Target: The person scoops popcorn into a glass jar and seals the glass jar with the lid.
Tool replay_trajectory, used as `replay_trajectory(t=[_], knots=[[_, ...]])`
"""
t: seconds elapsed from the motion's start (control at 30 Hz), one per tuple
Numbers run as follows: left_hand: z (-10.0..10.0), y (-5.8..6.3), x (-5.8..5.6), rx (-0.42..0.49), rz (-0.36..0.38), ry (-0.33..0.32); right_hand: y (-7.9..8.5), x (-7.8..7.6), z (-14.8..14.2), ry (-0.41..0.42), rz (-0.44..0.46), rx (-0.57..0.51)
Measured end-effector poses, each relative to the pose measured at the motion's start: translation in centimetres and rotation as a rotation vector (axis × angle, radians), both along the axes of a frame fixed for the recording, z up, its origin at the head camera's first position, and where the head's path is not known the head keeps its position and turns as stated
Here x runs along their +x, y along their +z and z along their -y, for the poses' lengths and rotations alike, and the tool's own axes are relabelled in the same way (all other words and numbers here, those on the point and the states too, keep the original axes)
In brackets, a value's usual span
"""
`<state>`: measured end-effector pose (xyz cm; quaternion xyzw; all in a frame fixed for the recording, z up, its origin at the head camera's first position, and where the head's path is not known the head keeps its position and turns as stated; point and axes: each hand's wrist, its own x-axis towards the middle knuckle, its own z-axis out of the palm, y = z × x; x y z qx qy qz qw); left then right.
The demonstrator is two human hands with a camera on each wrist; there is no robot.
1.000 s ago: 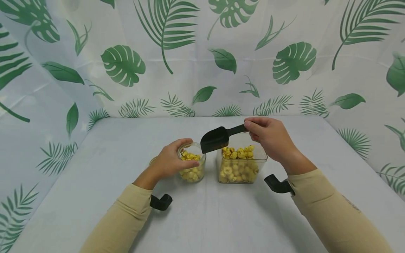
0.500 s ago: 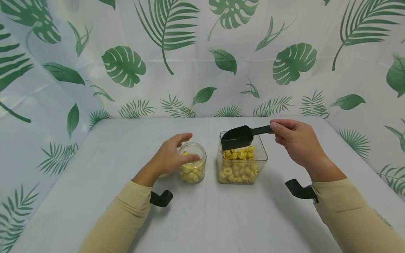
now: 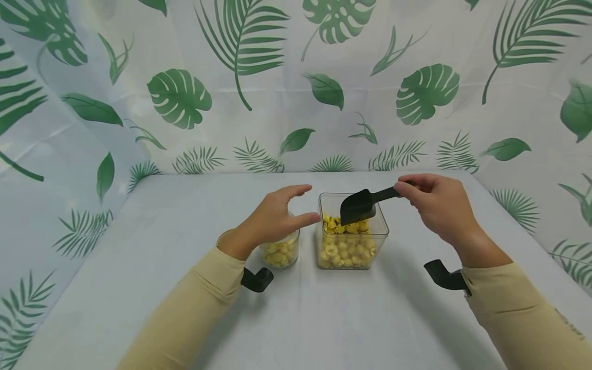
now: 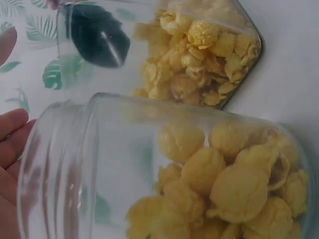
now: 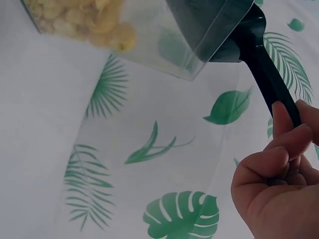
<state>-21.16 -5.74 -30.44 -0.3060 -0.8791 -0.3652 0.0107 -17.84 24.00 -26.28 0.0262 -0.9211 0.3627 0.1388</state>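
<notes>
My right hand (image 3: 439, 208) pinches the handle of a black scoop (image 3: 358, 206). The scoop's head dips inside the square clear container (image 3: 379, 226), above the yellow popcorn (image 3: 347, 252) heaped in it. Thumb and fingers spread apart, my left hand (image 3: 282, 216) holds nothing and hovers over the round glass jar (image 3: 297, 246), its thumb tip close to the square container's left rim. Popcorn (image 4: 239, 191) fills the lower part of the jar in the left wrist view. The hand hides much of the jar's mouth in the head view.
Behind my left wrist a round rim (image 3: 224, 235) shows, mostly hidden. Jar and container stand side by side on a white table (image 3: 342, 318). A leaf-patterned cloth (image 3: 268, 87) hangs behind. Black camera mounts (image 3: 257, 280) stick out from both wrists.
The scoop has moved right from beside the jar and lowered into the square container. My left hand has released the jar and shifted right toward the container.
</notes>
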Motion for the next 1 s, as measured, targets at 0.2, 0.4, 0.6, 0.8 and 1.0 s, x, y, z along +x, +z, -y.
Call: replay_trajectory(t=[0.2, 0.4, 0.6, 0.8, 1.0], knots=[[-1.3, -0.3, -0.5, -0.098, 0.014, -0.021, 0.2, -0.1, 0.9, 0.055, -0.059, 0.119], [-1.9, -0.6, -0.8, -0.184, 0.006, -0.046, 0.4, -0.1, 1.9, 0.082, -0.064, 0.196], [-2.1, -0.5, -0.7, -0.214, 0.023, -0.040, 0.5, -0.4, 2.9, 0.103, -0.067, 0.273], [-2.1, -0.5, -0.7, -0.208, 0.037, -0.029, -0.1, -1.1, 4.0, 0.152, -0.045, 0.299], [-2.2, -0.5, -0.7, -0.211, 0.056, -0.037, -2.0, -1.9, 4.5, 0.212, 0.060, 0.280]])
